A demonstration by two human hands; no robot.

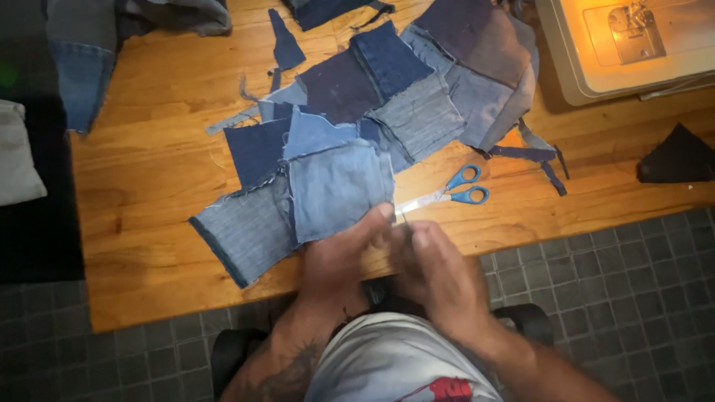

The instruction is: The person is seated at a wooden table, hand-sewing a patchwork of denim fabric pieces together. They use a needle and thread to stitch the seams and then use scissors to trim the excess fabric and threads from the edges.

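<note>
Left hand [339, 257] is pinching the bottom corner of the light denim patch [339, 186] at table centre, right hand [436, 272] is curling at its 3 o'clock, grip unclear, so I'd be keeping edges flush, scissors [450, 193] sitting at 2 o'clock.

left hand [344, 253]: bare, no glove, no ring or watch that I can spot, thumb and fingers a bit blurry
right hand [438, 269]: bare too, nothing on the wrist, knuckles blurred so no finer detail
left forearm [287, 365]: no sleeve, dark tattoo work running along it, lines too soft to make out the design
right forearm [532, 365]: no sleeve either, looks plain, can't tell if there's any ink
shirt [395, 361]: light grey or whitish tee, loose folds across the front, a red and dark printed patch low at the bottom edge of the view
</note>
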